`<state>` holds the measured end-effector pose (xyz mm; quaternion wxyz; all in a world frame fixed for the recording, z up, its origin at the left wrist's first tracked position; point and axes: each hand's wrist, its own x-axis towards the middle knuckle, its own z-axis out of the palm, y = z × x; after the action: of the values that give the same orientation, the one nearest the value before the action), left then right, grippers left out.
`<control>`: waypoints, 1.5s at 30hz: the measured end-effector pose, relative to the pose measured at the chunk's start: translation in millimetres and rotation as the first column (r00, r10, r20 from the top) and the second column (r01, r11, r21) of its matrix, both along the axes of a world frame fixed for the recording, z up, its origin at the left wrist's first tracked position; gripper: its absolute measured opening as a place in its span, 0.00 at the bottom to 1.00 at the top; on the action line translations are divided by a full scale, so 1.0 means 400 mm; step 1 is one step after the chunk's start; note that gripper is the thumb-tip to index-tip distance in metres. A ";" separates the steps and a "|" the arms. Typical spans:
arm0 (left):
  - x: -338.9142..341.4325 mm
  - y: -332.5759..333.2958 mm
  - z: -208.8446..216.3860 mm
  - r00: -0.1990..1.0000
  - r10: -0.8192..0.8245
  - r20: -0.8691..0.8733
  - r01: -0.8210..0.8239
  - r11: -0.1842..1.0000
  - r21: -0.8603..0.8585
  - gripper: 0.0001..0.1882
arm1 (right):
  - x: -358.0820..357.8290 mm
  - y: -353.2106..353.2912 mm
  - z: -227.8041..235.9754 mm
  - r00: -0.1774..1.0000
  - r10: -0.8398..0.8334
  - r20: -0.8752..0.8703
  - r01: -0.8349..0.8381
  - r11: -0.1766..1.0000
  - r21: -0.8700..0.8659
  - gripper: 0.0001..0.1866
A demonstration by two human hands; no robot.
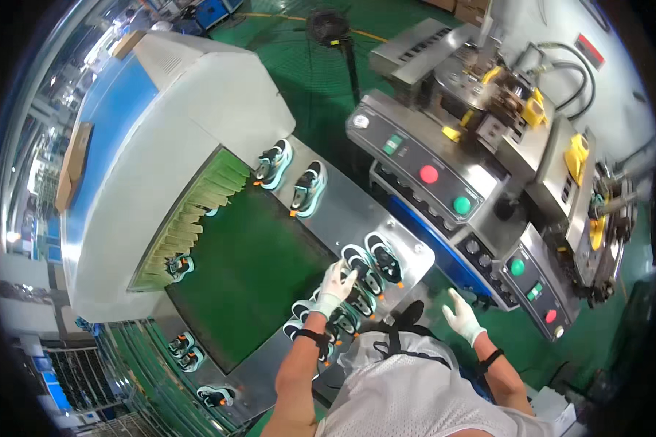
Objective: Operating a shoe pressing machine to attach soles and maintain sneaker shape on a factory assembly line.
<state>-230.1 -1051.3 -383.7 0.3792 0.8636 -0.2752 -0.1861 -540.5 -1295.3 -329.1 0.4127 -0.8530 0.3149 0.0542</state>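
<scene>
My left hand (333,288), in a white glove, reaches over a cluster of black, white and mint sneakers on the metal edge of the conveyor machine. Its fingers are apart, next to one sneaker (361,270); whether they touch it I cannot tell. Another sneaker (383,258) stands at the right end of this cluster. Several more lie partly hidden under my left hand and wrist. My right hand (461,315), also gloved, is held open in the air to the right, with nothing in it, near the press's lower control panel (536,288).
The green belt (248,269) leads to a flap-curtained opening (189,226), with a sneaker (180,267) at the curtain. Two sneakers (310,189) stand on the far metal edge, others (216,395) on the near left. The press (481,131) with buttons stands at right. Behind is a fan (328,28).
</scene>
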 end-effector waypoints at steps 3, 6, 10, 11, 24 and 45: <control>0.171 0.090 -0.029 0.980 0.122 0.155 -0.121 0.993 -0.013 0.28 | 0.006 0.015 0.026 0.998 -0.020 -0.058 0.018 0.999 -0.042 0.32; 0.398 0.216 -0.073 0.951 0.262 0.164 -0.279 0.956 0.092 0.27 | -0.042 0.041 0.058 0.972 -0.217 -0.093 0.224 0.973 0.065 0.31; 0.710 0.396 -0.110 0.843 0.281 0.459 -0.429 0.866 0.258 0.27 | -0.161 0.082 0.089 0.892 -0.340 -0.299 0.344 0.938 -0.040 0.30; 0.796 0.432 -0.106 0.840 0.264 0.474 -0.423 0.866 0.267 0.28 | -0.196 0.090 0.102 0.874 -0.345 -0.341 0.351 0.935 -0.047 0.30; 1.246 0.486 -0.144 0.893 0.135 0.429 -0.363 0.778 0.512 0.23 | -0.160 0.120 0.172 0.629 -0.367 -0.686 0.433 0.897 -0.083 0.24; 0.102 0.097 0.378 0.908 -0.098 -0.407 0.025 0.983 -0.181 0.26 | 0.423 0.113 0.231 0.984 0.005 0.179 -0.100 0.847 0.523 0.30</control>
<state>-189.4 -1012.6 -232.3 0.4956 0.7595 -0.2309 -0.3523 -371.4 -1250.1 -236.8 0.6555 -0.7159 0.2276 0.0767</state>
